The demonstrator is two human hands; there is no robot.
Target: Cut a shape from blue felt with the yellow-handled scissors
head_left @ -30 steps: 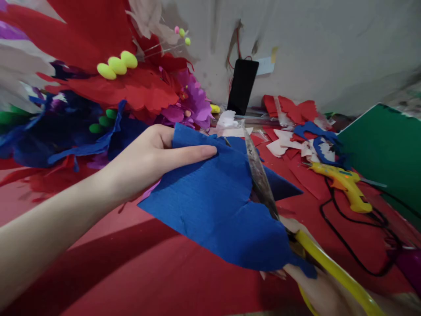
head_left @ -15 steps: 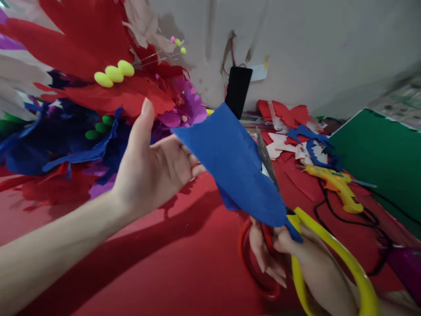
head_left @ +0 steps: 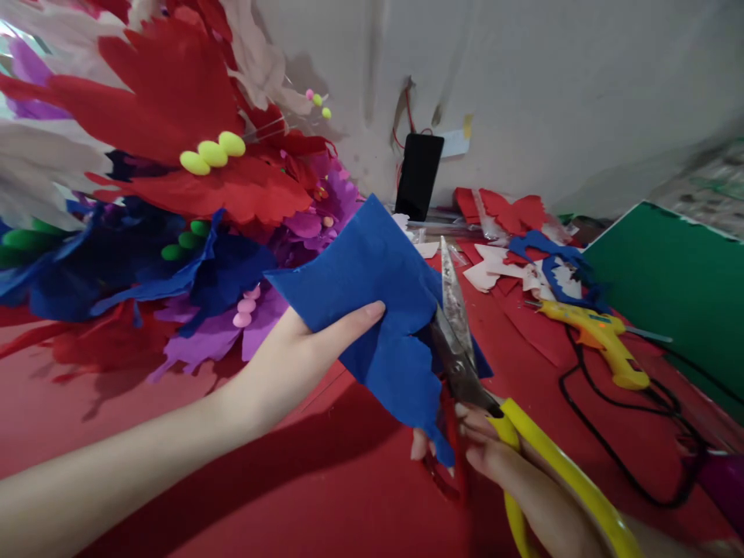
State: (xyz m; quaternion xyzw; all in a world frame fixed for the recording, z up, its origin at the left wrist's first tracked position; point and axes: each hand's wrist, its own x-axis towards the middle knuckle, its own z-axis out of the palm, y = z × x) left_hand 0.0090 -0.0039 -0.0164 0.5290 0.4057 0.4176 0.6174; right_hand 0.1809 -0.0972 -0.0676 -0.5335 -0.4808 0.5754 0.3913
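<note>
My left hand (head_left: 291, 364) pinches a blue felt-like sheet (head_left: 363, 260), its thumb lying on top and the fingers hidden behind. The sheet has a scalloped cut edge and a narrow strip hanging at its lower end. In my right hand (head_left: 523, 473) is a pair of scissors (head_left: 462, 372) with one yellow handle and one red. Their blades are parted and point up and away, at the right edge of the blue sheet. Part of the red handle and several right fingers sit behind the sheet's lower end.
Large butterfly shapes in red (head_left: 180, 101), blue and purple crowd the left side. On the red tabletop (head_left: 261, 496) at the right lie a yellow glue gun (head_left: 598, 333) with a black cord and coloured scraps (head_left: 494, 267). A black phone (head_left: 419, 174) leans near the wall; a green board (head_left: 668, 287) stands at the right.
My left hand, open beside the sheet before, has taken hold of it. The sheet has shifted left and turned, showing its scalloped edge, and the scissor blades are now parted in plain view.
</note>
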